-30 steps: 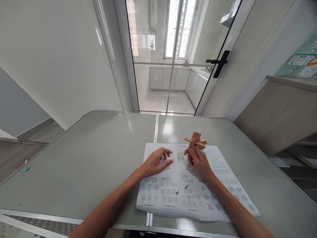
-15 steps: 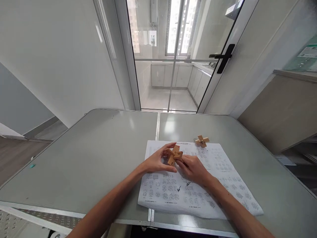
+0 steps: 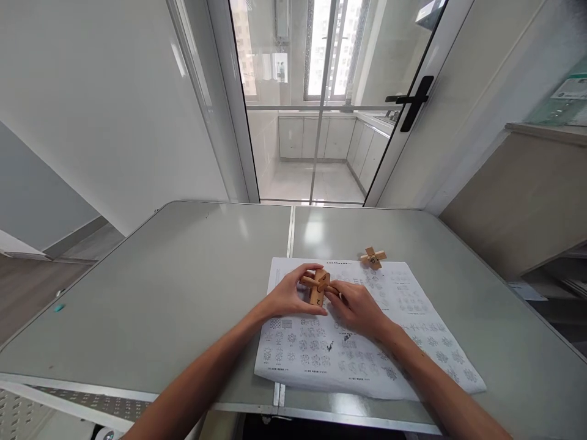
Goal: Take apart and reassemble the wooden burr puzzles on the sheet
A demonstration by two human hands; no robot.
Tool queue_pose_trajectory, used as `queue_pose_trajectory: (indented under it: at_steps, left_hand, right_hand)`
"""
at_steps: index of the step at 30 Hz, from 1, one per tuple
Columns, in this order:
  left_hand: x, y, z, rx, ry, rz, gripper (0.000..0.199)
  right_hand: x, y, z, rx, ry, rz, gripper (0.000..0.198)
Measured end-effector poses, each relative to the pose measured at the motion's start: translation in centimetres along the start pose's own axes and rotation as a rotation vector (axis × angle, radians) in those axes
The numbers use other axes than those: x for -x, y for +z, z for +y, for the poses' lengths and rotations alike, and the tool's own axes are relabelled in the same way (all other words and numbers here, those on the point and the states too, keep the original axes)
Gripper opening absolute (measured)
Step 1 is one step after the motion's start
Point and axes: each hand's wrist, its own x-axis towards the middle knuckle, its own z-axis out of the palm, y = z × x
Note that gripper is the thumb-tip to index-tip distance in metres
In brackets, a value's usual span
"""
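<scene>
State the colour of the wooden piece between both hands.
The wooden piece is orange-brown with dark markings; head view.

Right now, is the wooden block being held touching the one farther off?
Apart. The head view shows it: a stretch of sheet is visible between the held block and the far block.

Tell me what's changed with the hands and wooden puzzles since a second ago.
The right hand has brought a wooden puzzle leftward and nearer; the left hand, empty then, now grips it too. Nothing was visibly let go. The printed sheet stayed put; the other puzzle hasn't moved since half a second ago.
</scene>
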Motion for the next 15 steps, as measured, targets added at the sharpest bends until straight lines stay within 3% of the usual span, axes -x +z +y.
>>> queue_pose_trajectory:
  at_steps: [7,15]
  left_hand:
    - [0.03,0.33,-0.28,-0.059,0.053,0.053,0.098]
    - [0.05,0.70,-0.82,-0.217,0.190,0.169,0.093]
  right_hand:
    - [-0.19,0.07,-0.14,-0.014,0.046,0.011,0.020]
    - [-0.77,-0.79,0.14,-0.313,0.160,0.240,0.023]
